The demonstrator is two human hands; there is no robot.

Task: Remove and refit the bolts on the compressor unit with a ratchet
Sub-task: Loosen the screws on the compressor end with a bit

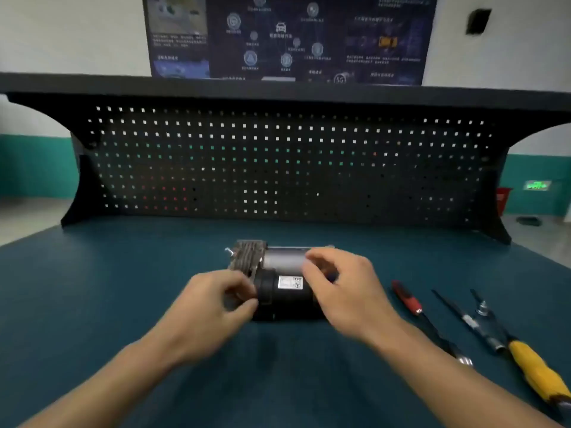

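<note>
The compressor unit (287, 285), a black cylinder with a white label and a finned metal head at its left end, lies on its side in the middle of the blue-green bench (92, 288). My left hand (216, 301) grips the unit's left end with curled fingers. My right hand (343, 285) is over the unit's right end, fingers curled around it; motion blur hides the exact contact. A ratchet (482, 322) with a yellow handle lies on the bench to the right, untouched.
A red-handled tool (408, 299) and a thin dark bar (448, 307) lie beside the ratchet on the right. A black pegboard back panel (278, 162) with a shelf on top rises behind the unit.
</note>
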